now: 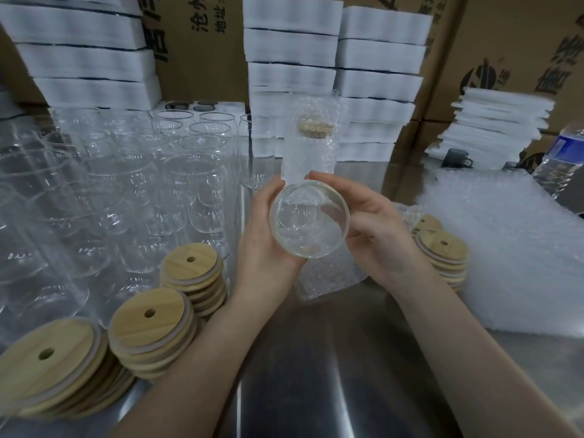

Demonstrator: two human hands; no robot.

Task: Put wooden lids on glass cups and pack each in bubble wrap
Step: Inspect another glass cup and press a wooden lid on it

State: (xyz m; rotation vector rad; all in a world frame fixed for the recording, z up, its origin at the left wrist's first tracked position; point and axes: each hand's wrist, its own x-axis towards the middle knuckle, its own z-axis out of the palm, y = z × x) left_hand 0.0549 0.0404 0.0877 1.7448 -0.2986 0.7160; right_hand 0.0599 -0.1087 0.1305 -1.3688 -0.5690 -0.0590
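- Holding the glass cup [309, 219] between them, the left hand [265, 229] and right hand [376, 235] keep it above the worktop [316, 358] with its open mouth tipped toward the camera; the fingers of both hands curl round its wall.
- Open room: bare steel lies between the forearms and toward the near edge.
- Left boundary: three stacks of wooden lids [151, 330] stand just beside the left forearm, with a dense block of empty glass cups [142, 191] behind them.
- Right boundary: a fourth lid stack [442, 251] sits near the right wrist, against a thick pile of bubble wrap sheets [505, 241].
- Far boundary: a wrapped cup [311, 143] stands upright just behind the fingertips.
- A single bubble wrap piece [328, 273] lies under the hands, partly covered by them.
- The wrapped cup's lid shows only as a tan blur through the wrap.
- The nearest lid stack is cut off by the frame's left edge; a water bottle [559, 159] is cut off at the right edge.
- Individual glasses at far left blur together.
- The surface is brushed, reflective metal.
- White foam stacks [290, 58] and printed cardboard boxes [521, 42] form the back wall; a small dark mug [455, 158] stands at the foot of a foam pile.
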